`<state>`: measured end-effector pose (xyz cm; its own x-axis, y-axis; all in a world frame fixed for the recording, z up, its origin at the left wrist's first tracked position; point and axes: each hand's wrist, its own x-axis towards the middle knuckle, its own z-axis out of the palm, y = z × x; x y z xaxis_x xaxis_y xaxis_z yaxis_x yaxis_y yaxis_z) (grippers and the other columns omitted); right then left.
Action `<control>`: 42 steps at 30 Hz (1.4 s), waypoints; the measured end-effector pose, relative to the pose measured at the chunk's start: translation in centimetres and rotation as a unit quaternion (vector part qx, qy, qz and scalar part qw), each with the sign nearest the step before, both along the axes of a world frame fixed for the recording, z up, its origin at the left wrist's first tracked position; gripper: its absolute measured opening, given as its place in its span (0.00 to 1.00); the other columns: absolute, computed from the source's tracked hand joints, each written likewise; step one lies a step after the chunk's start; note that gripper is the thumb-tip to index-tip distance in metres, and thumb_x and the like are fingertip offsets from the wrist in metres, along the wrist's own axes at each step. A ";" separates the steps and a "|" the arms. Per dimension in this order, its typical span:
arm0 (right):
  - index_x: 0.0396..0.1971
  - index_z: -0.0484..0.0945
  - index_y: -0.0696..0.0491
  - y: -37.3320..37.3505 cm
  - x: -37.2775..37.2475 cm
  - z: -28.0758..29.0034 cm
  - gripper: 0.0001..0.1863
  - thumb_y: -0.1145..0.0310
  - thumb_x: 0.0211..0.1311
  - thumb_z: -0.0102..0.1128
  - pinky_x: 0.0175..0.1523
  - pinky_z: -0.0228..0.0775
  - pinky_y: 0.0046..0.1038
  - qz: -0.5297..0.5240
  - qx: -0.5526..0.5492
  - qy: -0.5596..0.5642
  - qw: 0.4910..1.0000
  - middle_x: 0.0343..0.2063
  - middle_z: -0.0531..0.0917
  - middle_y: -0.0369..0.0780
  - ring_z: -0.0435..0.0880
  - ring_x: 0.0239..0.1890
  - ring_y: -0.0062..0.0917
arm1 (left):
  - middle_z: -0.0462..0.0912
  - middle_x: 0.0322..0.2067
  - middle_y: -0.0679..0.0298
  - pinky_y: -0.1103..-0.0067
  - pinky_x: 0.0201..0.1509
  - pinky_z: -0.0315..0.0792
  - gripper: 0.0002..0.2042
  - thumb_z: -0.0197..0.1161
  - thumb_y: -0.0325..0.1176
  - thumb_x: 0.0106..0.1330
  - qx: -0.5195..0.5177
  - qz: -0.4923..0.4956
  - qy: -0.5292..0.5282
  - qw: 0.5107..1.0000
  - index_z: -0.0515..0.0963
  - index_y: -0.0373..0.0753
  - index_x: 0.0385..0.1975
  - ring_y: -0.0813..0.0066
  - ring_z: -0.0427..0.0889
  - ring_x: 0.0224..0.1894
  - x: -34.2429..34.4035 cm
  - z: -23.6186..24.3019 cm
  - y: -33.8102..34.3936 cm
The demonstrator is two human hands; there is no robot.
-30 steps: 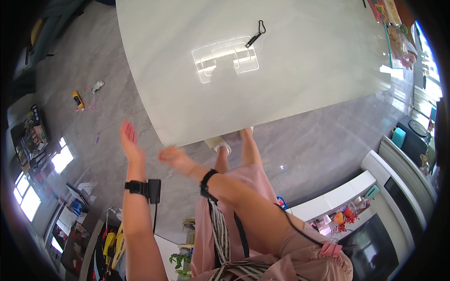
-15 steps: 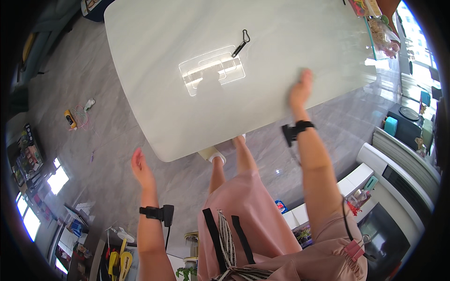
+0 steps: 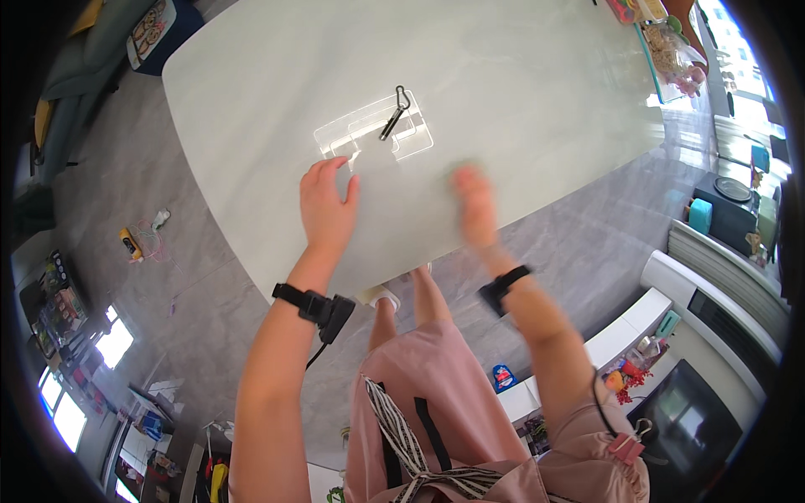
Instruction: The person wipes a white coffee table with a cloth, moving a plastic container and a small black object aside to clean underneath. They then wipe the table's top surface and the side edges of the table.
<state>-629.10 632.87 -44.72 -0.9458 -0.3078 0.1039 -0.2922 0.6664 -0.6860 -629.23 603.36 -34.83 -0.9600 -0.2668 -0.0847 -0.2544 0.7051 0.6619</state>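
A small black clip (image 3: 391, 123) with a wire loop at its far end, like a binder clip, lies on the pale glossy table (image 3: 537, 92). My left hand (image 3: 328, 205) is over the near left part of the table, short of the clip. Its thumb and fingers are apart, and nothing is in them. To the right, my right hand (image 3: 476, 205) is over the table near its front edge. Motion smears its fingers, so their closure is unclear. Neither hand touches the clip.
Glass-like containers and packets (image 3: 671, 59) stand at the table's far right corner. On the floor at left lie a yellow device (image 3: 130, 244) and thin cords. A white cabinet (image 3: 625, 323) and a dark screen (image 3: 688, 419) are at lower right.
My left hand has come up from beside the table to over its surface. My right hand has swung left and nearer to me. The clip shows lower and further left as the view shifted.
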 end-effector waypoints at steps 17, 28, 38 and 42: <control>0.62 0.69 0.54 -20.2 -0.7 1.4 0.21 0.63 0.74 0.41 0.73 0.52 0.34 0.296 -0.087 -0.260 0.915 0.67 0.66 0.38 0.65 0.67 0.29 | 0.75 0.32 0.68 0.81 0.39 0.69 0.11 0.64 0.37 0.68 0.078 0.278 0.033 0.957 0.75 0.36 0.39 0.80 0.72 0.34 0.5 -1.0 -5.7; 0.56 0.73 0.62 7.9 -19.6 0.6 0.19 0.70 0.74 0.40 0.65 0.62 0.34 -0.287 -0.247 -0.037 0.925 0.53 0.79 0.49 0.75 0.57 0.37 | 0.75 0.34 0.67 0.82 0.41 0.69 0.13 0.61 0.39 0.71 0.134 0.325 -0.047 0.935 0.73 0.35 0.40 0.80 0.73 0.35 7.7 -0.4 -8.5; 0.65 0.69 0.44 -4.9 -3.3 2.6 0.26 0.73 0.68 0.40 0.73 0.51 0.39 0.311 0.055 -0.110 0.942 0.66 0.69 0.36 0.65 0.68 0.34 | 0.72 0.57 0.54 0.62 0.59 0.63 0.09 0.52 0.33 0.72 -0.200 0.137 0.060 0.968 0.70 0.33 0.40 0.53 0.70 0.56 1.6 -5.3 -4.1; 0.61 0.70 0.55 -3.2 -18.5 3.4 0.23 0.76 0.65 0.43 0.63 0.61 0.43 -0.015 0.173 0.116 0.978 0.62 0.72 0.44 0.71 0.62 0.40 | 0.71 0.59 0.55 0.61 0.61 0.61 0.09 0.51 0.33 0.71 -0.233 0.125 0.087 0.960 0.69 0.32 0.40 0.52 0.69 0.58 1.3 -7.6 -4.4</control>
<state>-647.62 629.66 -41.32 -0.9180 -0.3359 0.2110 -0.3907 0.8573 -0.3352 -627.89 598.93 -42.46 -0.8499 -0.4608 0.2556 -0.3687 0.8666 0.3362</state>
